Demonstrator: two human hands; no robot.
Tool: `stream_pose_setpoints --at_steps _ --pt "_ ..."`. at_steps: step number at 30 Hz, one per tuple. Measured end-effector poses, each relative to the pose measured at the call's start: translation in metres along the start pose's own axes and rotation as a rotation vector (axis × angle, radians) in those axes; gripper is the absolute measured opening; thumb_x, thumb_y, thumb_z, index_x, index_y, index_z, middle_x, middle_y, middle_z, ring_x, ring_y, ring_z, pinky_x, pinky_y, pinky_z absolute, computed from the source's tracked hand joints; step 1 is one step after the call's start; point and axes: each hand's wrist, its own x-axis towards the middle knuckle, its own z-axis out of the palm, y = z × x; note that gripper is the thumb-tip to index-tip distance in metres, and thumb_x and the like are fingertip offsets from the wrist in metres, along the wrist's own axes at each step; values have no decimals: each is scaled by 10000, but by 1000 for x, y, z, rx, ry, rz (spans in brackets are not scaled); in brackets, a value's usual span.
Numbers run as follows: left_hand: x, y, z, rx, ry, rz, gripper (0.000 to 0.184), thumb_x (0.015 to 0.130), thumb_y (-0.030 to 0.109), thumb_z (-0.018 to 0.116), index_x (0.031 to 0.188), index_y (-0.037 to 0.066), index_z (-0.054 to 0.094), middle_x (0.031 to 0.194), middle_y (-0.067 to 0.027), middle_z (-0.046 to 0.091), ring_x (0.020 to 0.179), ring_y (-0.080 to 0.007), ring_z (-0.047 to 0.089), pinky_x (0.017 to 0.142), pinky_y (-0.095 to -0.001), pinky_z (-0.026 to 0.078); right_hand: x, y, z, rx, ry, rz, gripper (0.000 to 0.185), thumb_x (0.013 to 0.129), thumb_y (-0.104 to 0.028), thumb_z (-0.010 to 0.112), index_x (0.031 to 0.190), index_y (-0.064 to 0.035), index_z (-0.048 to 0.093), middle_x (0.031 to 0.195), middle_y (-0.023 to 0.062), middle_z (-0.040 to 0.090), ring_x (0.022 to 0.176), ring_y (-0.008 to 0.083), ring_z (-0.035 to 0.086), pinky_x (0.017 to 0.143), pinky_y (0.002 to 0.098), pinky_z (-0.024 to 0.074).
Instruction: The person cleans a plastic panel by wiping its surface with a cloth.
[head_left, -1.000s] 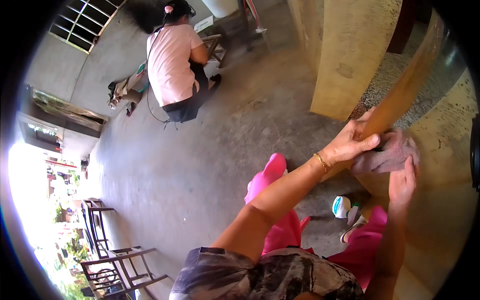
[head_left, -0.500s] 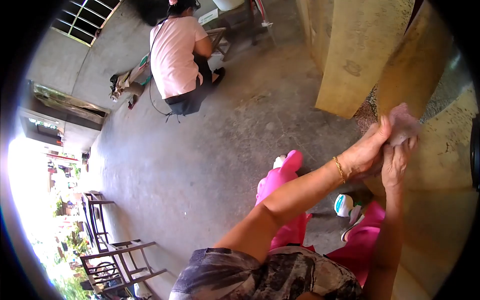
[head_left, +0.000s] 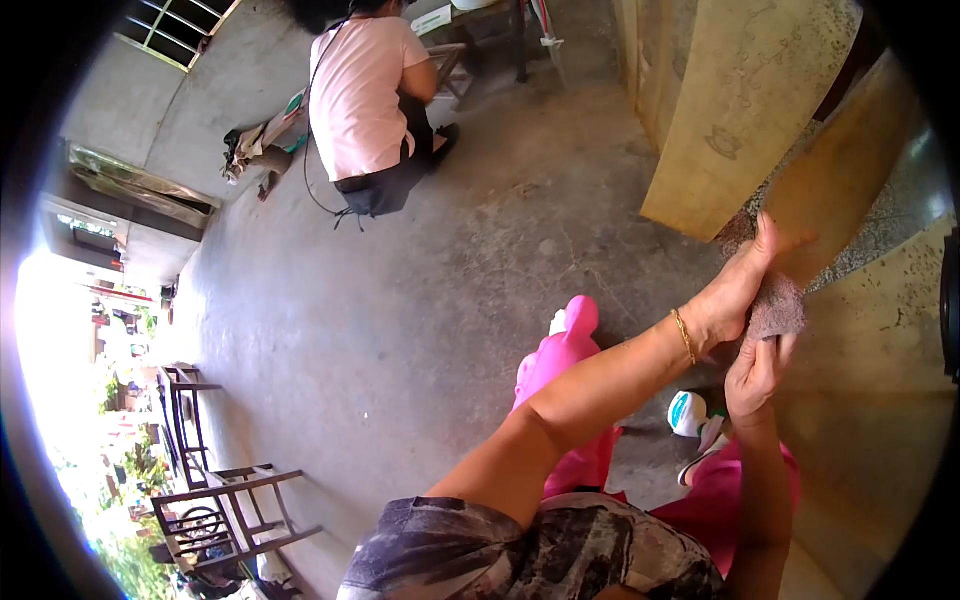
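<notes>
A wadded pinkish-grey cloth is between my two hands. My right hand is closed on its lower end, fingers bent around it. My left hand, with a gold bracelet at the wrist, is open, thumb stretched up, and its palm side touches the cloth. Part of the left fingers is hidden or blurred. Just beyond the hands, a brown panel leans over a speckled surface.
Yellowish boards stand at the upper right. A white and green bottle is on the floor near my feet, beside a pink plastic object. A person in a pink shirt crouches at the back. Wooden chairs lie left.
My right hand has drawn down and slightly left with the cloth, from above the left palm to lower along it. My left hand has opened out more. The view has shifted slightly.
</notes>
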Motion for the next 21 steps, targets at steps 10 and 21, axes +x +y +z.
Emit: stream_pose_setpoints --at_steps 10,21 --pt "-4 -12 9 108 -180 118 900 851 724 437 1387 2 394 1300 -96 484 1207 -181 434 1031 -316 370 58 27 -24 -197 92 -109 304 948 -117 510 1167 69 609 1260 248 545 1165 431 505 979 506 389" --pt "0 -5 -2 41 -44 47 918 837 748 430 1384 11 435 1235 -119 548 1097 -181 519 950 -333 447 29 4 1 32 71 66 297 981 -88 448 1170 93 587 1261 283 498 1176 442 507 996 494 403"
